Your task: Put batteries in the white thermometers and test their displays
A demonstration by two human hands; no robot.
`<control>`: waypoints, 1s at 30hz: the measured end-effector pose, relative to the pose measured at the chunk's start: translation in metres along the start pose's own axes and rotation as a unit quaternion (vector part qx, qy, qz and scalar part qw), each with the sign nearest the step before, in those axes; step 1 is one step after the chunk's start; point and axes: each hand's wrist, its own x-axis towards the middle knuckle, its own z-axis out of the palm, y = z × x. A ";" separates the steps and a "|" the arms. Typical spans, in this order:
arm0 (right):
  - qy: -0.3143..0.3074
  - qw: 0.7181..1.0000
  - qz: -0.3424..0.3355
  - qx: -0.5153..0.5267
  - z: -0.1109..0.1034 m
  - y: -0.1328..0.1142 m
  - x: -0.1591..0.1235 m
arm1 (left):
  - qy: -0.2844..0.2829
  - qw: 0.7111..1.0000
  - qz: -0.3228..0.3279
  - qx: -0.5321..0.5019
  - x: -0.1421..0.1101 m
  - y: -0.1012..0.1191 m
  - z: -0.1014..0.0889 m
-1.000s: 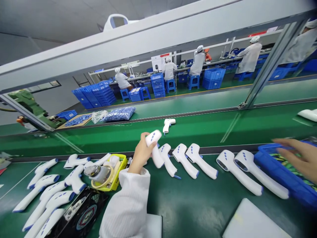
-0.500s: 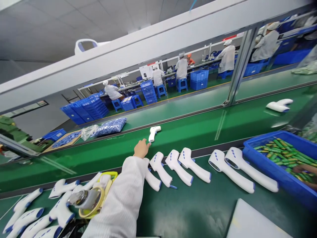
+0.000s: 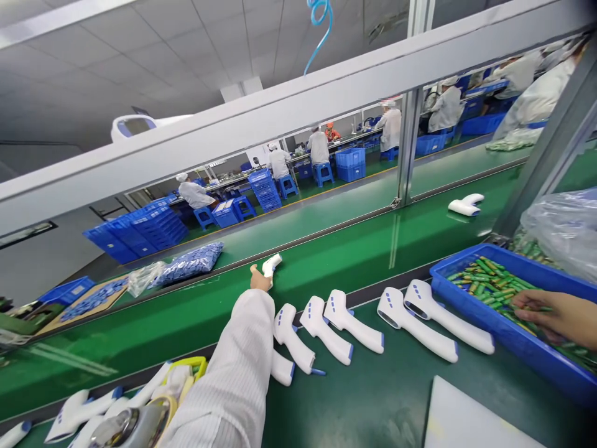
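Observation:
My left hand [image 3: 261, 280], at the end of a white sleeve, is stretched over the green conveyor belt. Its fingers close around the handle of a white infrared thermometer [image 3: 272, 266], whose lower part the hand hides. At the right, my right hand [image 3: 543, 311] dips into a blue bin [image 3: 454, 298], fingers drawn together on green batteries [image 3: 489, 274]; how many it grips is hidden. Several white thermometers with blue buttons, among them one thermometer [image 3: 357, 320], lie in a row on the dark green bench between the hands.
More thermometers [image 3: 81, 414] and a yellow-rimmed container [image 3: 198, 367] are at lower left. A white board [image 3: 471, 417] lies at front right. Another thermometer [image 3: 465, 204] rests farther along the belt. A metal post [image 3: 408, 149] stands beyond. Co-workers sit at the far benches.
My left hand has reached the belt thermometer and closed on it; the thermometer is now tilted. More of my right hand shows in the battery bin. The view has shifted right.

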 end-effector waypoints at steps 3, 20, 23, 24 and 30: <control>-0.156 0.984 0.088 -0.020 -0.018 -0.006 0.025 | -0.043 0.988 0.010 -0.145 -0.021 0.016 -0.005; -0.248 0.766 -0.207 0.556 0.046 -0.279 -0.061 | -0.208 0.805 0.110 -0.544 -0.228 0.032 -0.033; -0.206 0.795 -0.250 0.513 0.055 -0.284 -0.073 | -0.220 0.804 0.082 -0.547 -0.229 0.029 -0.031; -0.192 0.804 -0.270 0.493 0.057 -0.285 -0.075 | -0.224 0.803 0.074 -0.547 -0.229 0.029 -0.031; -0.202 0.803 -0.362 0.429 0.067 -0.282 -0.079 | -0.240 0.800 0.057 -0.547 -0.229 0.027 -0.032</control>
